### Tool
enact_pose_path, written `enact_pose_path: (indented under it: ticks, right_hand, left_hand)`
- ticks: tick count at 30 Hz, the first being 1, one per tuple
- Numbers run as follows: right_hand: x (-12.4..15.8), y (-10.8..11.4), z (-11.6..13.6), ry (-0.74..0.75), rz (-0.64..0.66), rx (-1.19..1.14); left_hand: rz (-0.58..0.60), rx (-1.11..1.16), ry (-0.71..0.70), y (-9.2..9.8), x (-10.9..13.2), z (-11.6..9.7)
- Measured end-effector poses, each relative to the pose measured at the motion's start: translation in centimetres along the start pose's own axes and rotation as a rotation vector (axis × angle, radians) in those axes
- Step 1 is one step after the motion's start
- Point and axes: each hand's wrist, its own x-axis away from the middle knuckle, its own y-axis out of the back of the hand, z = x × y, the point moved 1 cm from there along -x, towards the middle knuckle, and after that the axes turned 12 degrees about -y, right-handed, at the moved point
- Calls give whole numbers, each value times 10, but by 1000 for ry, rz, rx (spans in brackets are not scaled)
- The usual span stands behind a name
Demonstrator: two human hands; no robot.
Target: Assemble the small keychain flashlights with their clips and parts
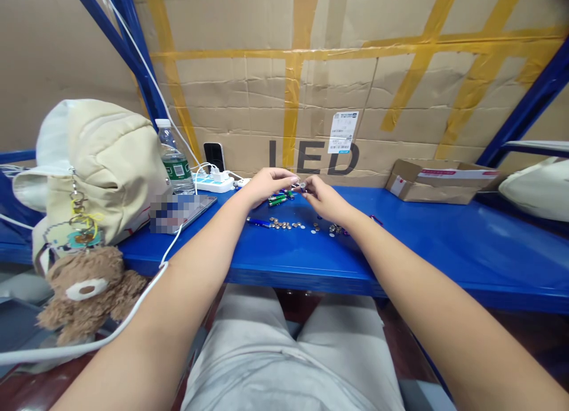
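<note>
Both my hands meet over the back of a blue metal shelf point(444, 245). My left hand point(267, 185) and my right hand point(324, 199) are closed in pinches around a small silvery part point(302, 186) held between their fingertips. Just under the left hand lie a few small green and blue pen-like cylinders point(278, 200). A blue cylinder point(259, 222) lies nearer me. Beside it a row of several small round metal cells point(287, 224) is scattered on the shelf, with more small metal bits point(334, 228) under my right wrist.
A cream backpack point(100, 168) with a brown plush bear point(84, 292) sits at the left, next to a water bottle point(174, 160), a power strip point(216, 182) with white cables and a phone point(182, 212). A flat carton point(440, 181) lies at right; a big cardboard wall point(355, 73) stands behind.
</note>
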Motion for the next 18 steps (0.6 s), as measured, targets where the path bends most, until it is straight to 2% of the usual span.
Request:
enact_pose_path:
  ticks: [4, 9, 18]
  right_hand:
    - [0, 0, 2, -10, 5, -4]
    - [0, -1, 0, -8, 12, -16]
    - [3, -1, 4, -41, 98, 69]
  left_hand:
    - [48, -63, 3, -1, 0, 2]
    - [-19, -17, -4, -3, 0, 3]
    - [52, -67, -31, -11, 1, -1]
